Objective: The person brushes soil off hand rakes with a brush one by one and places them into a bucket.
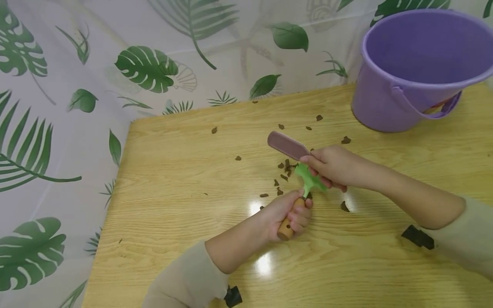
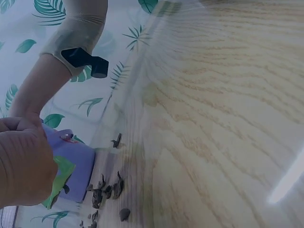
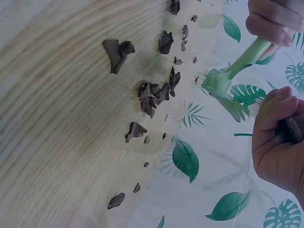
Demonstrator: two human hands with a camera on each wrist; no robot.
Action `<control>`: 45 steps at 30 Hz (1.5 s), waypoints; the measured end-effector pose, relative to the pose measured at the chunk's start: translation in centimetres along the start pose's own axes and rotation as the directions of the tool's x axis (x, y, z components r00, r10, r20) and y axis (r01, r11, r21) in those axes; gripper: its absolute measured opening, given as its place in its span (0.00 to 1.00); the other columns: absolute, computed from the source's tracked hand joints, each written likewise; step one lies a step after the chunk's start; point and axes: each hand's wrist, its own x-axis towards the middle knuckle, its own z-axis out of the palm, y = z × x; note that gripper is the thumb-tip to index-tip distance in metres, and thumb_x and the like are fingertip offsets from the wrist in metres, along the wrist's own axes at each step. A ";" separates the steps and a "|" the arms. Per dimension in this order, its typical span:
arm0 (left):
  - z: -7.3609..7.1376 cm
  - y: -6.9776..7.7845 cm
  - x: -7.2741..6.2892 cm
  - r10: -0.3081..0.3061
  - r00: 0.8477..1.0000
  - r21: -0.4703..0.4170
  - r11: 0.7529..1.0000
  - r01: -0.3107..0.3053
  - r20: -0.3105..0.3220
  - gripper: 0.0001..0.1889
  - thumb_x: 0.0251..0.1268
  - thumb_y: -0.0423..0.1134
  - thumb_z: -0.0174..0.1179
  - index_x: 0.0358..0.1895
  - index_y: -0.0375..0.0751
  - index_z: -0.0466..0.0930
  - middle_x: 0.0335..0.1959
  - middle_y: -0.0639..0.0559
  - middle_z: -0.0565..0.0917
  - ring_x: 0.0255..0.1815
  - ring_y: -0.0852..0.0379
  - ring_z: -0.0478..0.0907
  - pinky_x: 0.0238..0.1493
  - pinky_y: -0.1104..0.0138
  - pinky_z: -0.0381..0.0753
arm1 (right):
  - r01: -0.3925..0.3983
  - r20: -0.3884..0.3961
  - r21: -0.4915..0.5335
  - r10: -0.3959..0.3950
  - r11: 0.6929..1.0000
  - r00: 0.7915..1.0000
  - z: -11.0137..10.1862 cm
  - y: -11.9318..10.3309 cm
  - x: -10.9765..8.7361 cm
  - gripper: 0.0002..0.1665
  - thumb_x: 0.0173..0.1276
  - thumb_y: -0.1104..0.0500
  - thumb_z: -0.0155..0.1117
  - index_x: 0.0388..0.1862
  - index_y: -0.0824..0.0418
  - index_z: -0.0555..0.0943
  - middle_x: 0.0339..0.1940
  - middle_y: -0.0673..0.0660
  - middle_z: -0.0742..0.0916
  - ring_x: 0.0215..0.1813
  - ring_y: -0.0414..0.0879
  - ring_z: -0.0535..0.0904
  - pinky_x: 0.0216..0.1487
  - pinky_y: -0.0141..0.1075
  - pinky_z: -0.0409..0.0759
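Note:
My left hand point(image 1: 290, 215) grips the wooden handle of a small green hand rake point(image 1: 308, 175). The toothed edge of its head shows in the right wrist view, above the table. My right hand point(image 1: 333, 167) holds a narrow mauve tool point(image 1: 289, 145), flat and rounded at its end like a trowel blade; the part inside the hand is hidden. This hand is close over the rake head; whether it touches the rake, I cannot tell. Brown crumbly pieces point(image 3: 154, 97) lie clustered on the table beside the tools, with others scattered about.
A purple bucket point(image 1: 385, 102) with a handle stands at the back right of the wooden table point(image 1: 173, 179). Behind and to the left hangs a leaf-patterned cloth point(image 1: 231, 38). A black device point(image 1: 417, 237) is fixed at the right sleeve.

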 end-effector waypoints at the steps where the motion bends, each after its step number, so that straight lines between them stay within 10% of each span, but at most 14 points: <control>1: -0.1 0.0 0.0 0.009 1.000 0.019 1.000 -0.009 -0.001 0.23 0.77 0.53 0.34 0.23 0.47 0.65 0.10 0.63 0.60 0.06 0.72 0.56 0.07 0.83 0.54 | -0.001 -0.004 0.016 0.001 1.000 1.000 -0.1 0.0 -0.2 0.27 0.77 0.45 0.42 0.26 0.63 0.71 0.09 0.52 0.73 0.07 0.40 0.64 0.09 0.34 0.69; 13: -1.4 0.0 0.0 0.154 0.987 0.218 0.966 -0.138 -0.056 0.20 0.76 0.51 0.37 0.27 0.45 0.67 0.12 0.62 0.62 0.07 0.71 0.57 0.07 0.82 0.58 | 0.010 -0.036 0.154 -0.005 0.988 0.999 -1.0 0.5 -1.9 0.29 0.77 0.43 0.39 0.28 0.66 0.70 0.10 0.54 0.74 0.06 0.41 0.64 0.07 0.38 0.69; 16: -1.8 0.0 0.0 0.241 0.967 0.383 0.903 -0.193 -0.083 0.20 0.75 0.51 0.39 0.29 0.43 0.69 0.12 0.59 0.65 0.07 0.68 0.59 0.08 0.78 0.61 | 0.017 -0.044 0.176 -0.010 0.984 0.999 -1.0 0.7 -2.3 0.29 0.77 0.43 0.39 0.29 0.66 0.70 0.10 0.54 0.74 0.06 0.41 0.64 0.07 0.39 0.69; 20: -2.5 0.0 -0.2 0.364 0.929 0.603 0.757 -0.254 -0.066 0.23 0.74 0.52 0.42 0.35 0.34 0.74 0.14 0.55 0.69 0.08 0.63 0.62 0.09 0.74 0.66 | 0.033 -0.058 0.202 -0.021 0.979 0.998 -0.9 1.0 -2.6 0.28 0.78 0.44 0.39 0.30 0.66 0.70 0.10 0.55 0.74 0.06 0.42 0.65 0.06 0.37 0.68; 24: -3.2 0.2 -0.5 0.487 0.873 0.763 0.569 -0.308 -0.011 0.26 0.74 0.54 0.43 0.41 0.30 0.76 0.16 0.50 0.73 0.09 0.61 0.65 0.10 0.71 0.71 | 0.063 -0.079 0.205 -0.048 0.977 0.996 -0.7 1.4 -3.0 0.26 0.78 0.47 0.39 0.31 0.66 0.71 0.10 0.55 0.74 0.05 0.42 0.65 0.05 0.37 0.67; 27: -3.5 0.6 -1.0 0.586 0.809 0.875 0.367 -0.315 0.045 0.26 0.74 0.55 0.42 0.41 0.32 0.78 0.18 0.49 0.75 0.11 0.60 0.68 0.13 0.70 0.73 | 0.050 -0.084 0.241 -0.031 0.969 0.996 -0.6 1.7 -3.4 0.26 0.78 0.46 0.39 0.31 0.66 0.71 0.09 0.54 0.74 0.05 0.42 0.65 0.04 0.37 0.65; 30: -3.5 1.1 -1.5 0.669 0.733 0.968 0.079 -0.238 0.126 0.24 0.75 0.55 0.40 0.37 0.38 0.76 0.19 0.51 0.76 0.12 0.61 0.68 0.13 0.71 0.70 | 0.029 -0.083 0.322 -0.002 0.946 0.997 -0.7 2.1 -3.9 0.27 0.78 0.45 0.39 0.32 0.67 0.70 0.08 0.54 0.74 0.04 0.42 0.65 0.04 0.38 0.64; 34: -3.4 1.7 -1.9 0.744 0.598 0.924 -0.383 0.015 0.299 0.20 0.76 0.51 0.42 0.29 0.44 0.71 0.14 0.58 0.70 0.10 0.63 0.61 0.09 0.73 0.60 | 0.037 -0.078 0.463 -0.001 0.886 0.997 -0.9 2.7 -4.4 0.27 0.78 0.45 0.40 0.32 0.68 0.69 0.08 0.52 0.73 0.05 0.40 0.64 0.03 0.39 0.64; 37: -3.6 1.7 -1.8 0.741 0.494 0.740 -0.623 0.254 0.454 0.19 0.74 0.50 0.45 0.25 0.45 0.70 0.10 0.59 0.64 0.08 0.65 0.56 0.06 0.75 0.56 | 0.040 -0.059 0.551 -0.009 0.834 0.998 -1.0 3.2 -4.7 0.26 0.78 0.45 0.40 0.32 0.66 0.69 0.09 0.51 0.73 0.05 0.38 0.64 0.02 0.38 0.63; 40: -4.1 1.6 -1.5 0.700 0.422 0.563 -0.714 0.416 0.577 0.20 0.72 0.52 0.49 0.23 0.46 0.70 0.10 0.60 0.62 0.08 0.66 0.53 0.04 0.76 0.52 | 0.042 -0.043 0.615 -0.019 0.788 0.999 -0.8 3.7 -4.7 0.24 0.78 0.47 0.40 0.33 0.64 0.71 0.09 0.49 0.73 0.05 0.37 0.65 0.02 0.36 0.65; 45: -4.9 1.9 -0.9 0.634 0.298 0.444 -0.738 0.508 0.714 0.20 0.68 0.53 0.54 0.19 0.46 0.68 0.10 0.59 0.64 0.10 0.66 0.51 0.05 0.76 0.50 | 0.034 0.011 0.761 -0.065 0.648 0.998 -0.2 4.5 -4.6 0.21 0.78 0.48 0.41 0.36 0.62 0.73 0.10 0.47 0.74 0.06 0.36 0.64 0.04 0.33 0.67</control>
